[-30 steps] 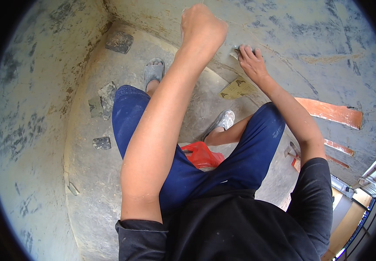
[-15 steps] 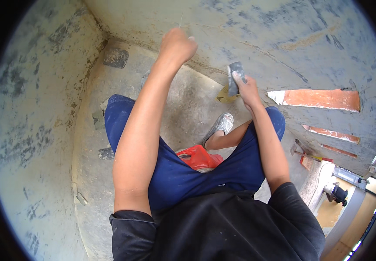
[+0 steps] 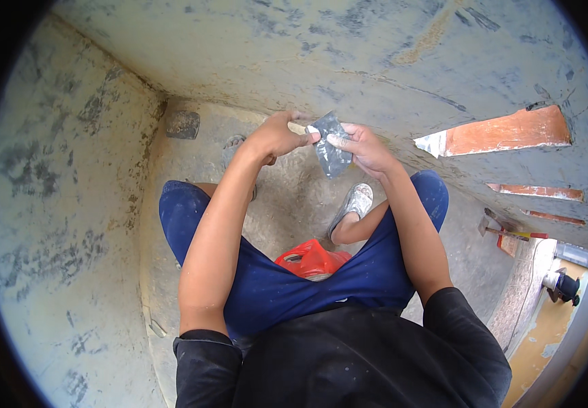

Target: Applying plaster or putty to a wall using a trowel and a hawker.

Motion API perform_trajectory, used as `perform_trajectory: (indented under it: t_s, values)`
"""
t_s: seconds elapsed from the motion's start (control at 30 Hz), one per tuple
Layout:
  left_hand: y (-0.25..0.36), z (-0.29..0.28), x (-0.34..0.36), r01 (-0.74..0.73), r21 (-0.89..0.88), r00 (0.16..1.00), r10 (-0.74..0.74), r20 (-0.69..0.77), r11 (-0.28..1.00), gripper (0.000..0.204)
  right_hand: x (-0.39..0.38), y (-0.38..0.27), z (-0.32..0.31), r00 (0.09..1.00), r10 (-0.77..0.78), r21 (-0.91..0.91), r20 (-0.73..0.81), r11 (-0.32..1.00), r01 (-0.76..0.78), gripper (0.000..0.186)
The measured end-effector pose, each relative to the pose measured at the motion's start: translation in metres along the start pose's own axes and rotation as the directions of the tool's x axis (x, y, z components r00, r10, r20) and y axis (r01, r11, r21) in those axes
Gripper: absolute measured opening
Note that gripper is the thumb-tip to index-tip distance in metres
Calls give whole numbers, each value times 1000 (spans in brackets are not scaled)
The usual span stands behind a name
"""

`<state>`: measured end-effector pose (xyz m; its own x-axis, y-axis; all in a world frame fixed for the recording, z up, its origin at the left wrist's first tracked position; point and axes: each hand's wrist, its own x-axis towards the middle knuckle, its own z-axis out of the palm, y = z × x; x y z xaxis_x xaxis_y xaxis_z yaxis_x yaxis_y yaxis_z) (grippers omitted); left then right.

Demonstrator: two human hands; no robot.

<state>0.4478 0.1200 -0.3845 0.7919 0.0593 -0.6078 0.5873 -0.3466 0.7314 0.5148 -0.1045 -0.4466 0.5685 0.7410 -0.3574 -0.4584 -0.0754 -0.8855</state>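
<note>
A dark grey piece of sandpaper point(image 3: 333, 151), dusted white and tilted like a diamond, is held up between my hands in front of the wall. My right hand point(image 3: 369, 151) pinches its right side, thumb on the near face. From the left, my left hand point(image 3: 277, 139) has its thumb on the opposite edge; the fingers behind are partly hidden. Below, between my thighs, lies a red plastic bag point(image 3: 314, 258), partly covered by my trousers.
A smeared grey wall point(image 3: 348, 75) rises ahead, with slots showing orange brick point(image 3: 508, 132) at right. Another wall point(image 3: 70, 224) stands at left. A dark flat piece point(image 3: 183, 125) lies on the floor near the corner. Long-handled tools point(image 3: 508, 231) and a black-and-white object point(image 3: 564, 285) are at right.
My left hand has come down from the wall to the sandpaper. The right hand has moved left, turning the sheet. The view has shifted somewhat.
</note>
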Motion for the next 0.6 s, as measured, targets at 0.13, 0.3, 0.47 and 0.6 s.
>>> perform_trajectory:
  t_s: [0.13,0.3,0.47,0.6]
  values:
    - [-3,7,11,15,-109,1000,-17,-12,994,59,0,0,-2,1000,18,35,12,999,-18,25]
    - [-6,13,23,-65,-6,998,65,-4,998,57,-3,-1,-9,1000,-9,58,-13,998,10,27]
    - [-4,17,28,-43,52,999,42,21,998,57,-3,-1,-10,997,-53,7,-63,999,54,27]
    - [-2,24,22,-19,10,997,20,-70,1000,44,-3,-3,-7,994,-44,-53,-100,998,39,28]
